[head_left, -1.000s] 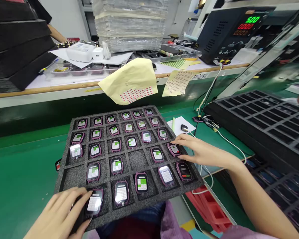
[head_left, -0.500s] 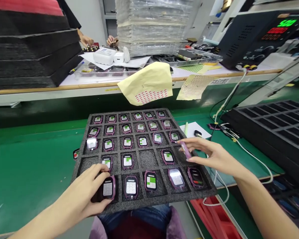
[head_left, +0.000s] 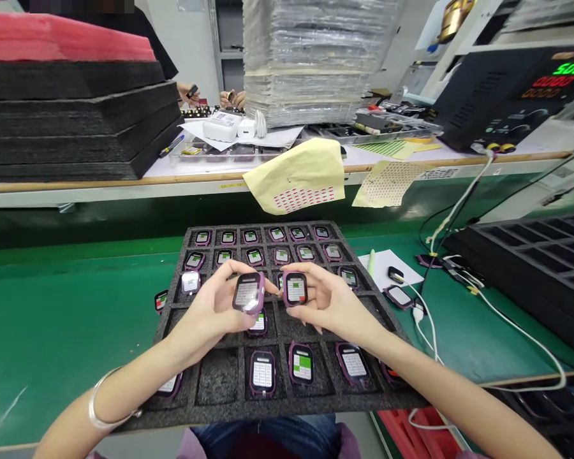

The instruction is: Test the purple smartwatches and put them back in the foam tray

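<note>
Foam blocks [head_left: 71, 121] stand stacked on a shelf [head_left: 186, 192] above the back left corner of the green desk [head_left: 71, 325]. The left hand [head_left: 213, 306] grips one watch [head_left: 249, 293], the right hand [head_left: 337, 305] a second watch [head_left: 296, 289], side by side over a foam tray [head_left: 229, 414] at the desk's front edge. Rightward, a lit power supply [head_left: 497, 105] sits on the shelf.

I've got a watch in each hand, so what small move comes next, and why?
Probably lower the left-hand watch into the bare front-row compartment: your left hand holds it above the tray, that slot lies beside your left forearm, and your right hand holds another watch.
</note>
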Demonstrator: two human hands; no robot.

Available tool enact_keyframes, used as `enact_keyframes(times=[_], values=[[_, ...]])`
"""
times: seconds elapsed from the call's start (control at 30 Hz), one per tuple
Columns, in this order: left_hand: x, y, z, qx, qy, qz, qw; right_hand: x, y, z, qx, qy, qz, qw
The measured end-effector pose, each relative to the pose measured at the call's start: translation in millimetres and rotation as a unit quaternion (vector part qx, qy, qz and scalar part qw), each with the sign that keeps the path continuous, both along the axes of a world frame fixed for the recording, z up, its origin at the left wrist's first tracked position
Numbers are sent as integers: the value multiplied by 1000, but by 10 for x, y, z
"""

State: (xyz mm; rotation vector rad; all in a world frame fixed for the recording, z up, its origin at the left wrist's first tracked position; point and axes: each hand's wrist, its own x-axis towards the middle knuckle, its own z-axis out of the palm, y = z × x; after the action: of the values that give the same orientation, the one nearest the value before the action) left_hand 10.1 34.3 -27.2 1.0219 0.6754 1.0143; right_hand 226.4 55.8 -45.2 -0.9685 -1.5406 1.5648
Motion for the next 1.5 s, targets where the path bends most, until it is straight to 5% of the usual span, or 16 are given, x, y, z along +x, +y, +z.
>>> enact_keyframes(times=[0.23, 0.43, 0.67, 1.07, 1.5], values=[[26, 92, -231, -81, -1, 3, 997, -9, 55, -179, 4, 45, -14, 999], [55, 104, -270, -124, -55, -36, 990, -27, 50, -229, 11, 15, -52, 998], [51, 122, -294, -107, -50, -16, 993, 13, 4, -218, 4, 20, 8, 1000], [104, 45, -386, 2, 22, -10, 1000, -2, -44, -197, 46, 13, -87, 995], [118, 60, -402, 62, 52, -11, 997, 17, -98, -151, 39, 24, -69, 997]])
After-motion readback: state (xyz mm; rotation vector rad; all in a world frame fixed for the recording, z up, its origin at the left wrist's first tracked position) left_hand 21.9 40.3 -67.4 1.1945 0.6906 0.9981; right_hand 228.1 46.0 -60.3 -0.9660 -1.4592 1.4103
